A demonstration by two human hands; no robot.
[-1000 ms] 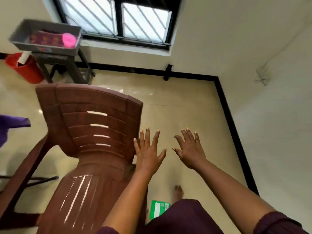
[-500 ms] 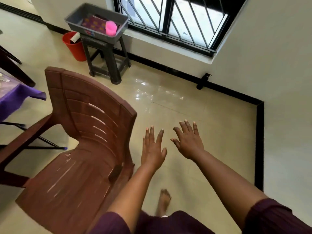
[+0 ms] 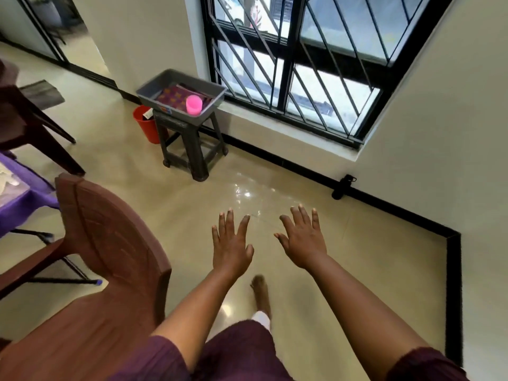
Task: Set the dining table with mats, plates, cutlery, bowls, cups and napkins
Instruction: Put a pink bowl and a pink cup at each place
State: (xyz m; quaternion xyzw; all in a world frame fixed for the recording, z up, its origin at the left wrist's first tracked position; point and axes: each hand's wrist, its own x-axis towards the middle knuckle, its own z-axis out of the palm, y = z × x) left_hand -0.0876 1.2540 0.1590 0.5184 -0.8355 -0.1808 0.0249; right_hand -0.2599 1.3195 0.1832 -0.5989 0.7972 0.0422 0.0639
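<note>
A grey tray point(image 3: 214, 99) sits on a dark plastic stool point(image 3: 192, 144) under the window. Inside it lie a pink cup point(image 3: 194, 104) and a purple patterned mat point(image 3: 176, 95). My left hand point(image 3: 231, 246) and my right hand point(image 3: 303, 240) are held out in front of me over the floor, fingers spread, holding nothing. Both are well short of the tray. The dining table's corner with its purple cloth point(image 3: 19, 207) shows at the left edge.
A brown plastic chair point(image 3: 110, 265) stands close on my left. A red bucket point(image 3: 147, 125) sits behind the stool. A second dark chair point(image 3: 30, 119) is at the far left. Bare tiled floor lies between me and the stool; the wall is on the right.
The view has swung up and left, bringing the stool and tray nearer the centre. The chair has slid lower left. Both hands stay spread and empty.
</note>
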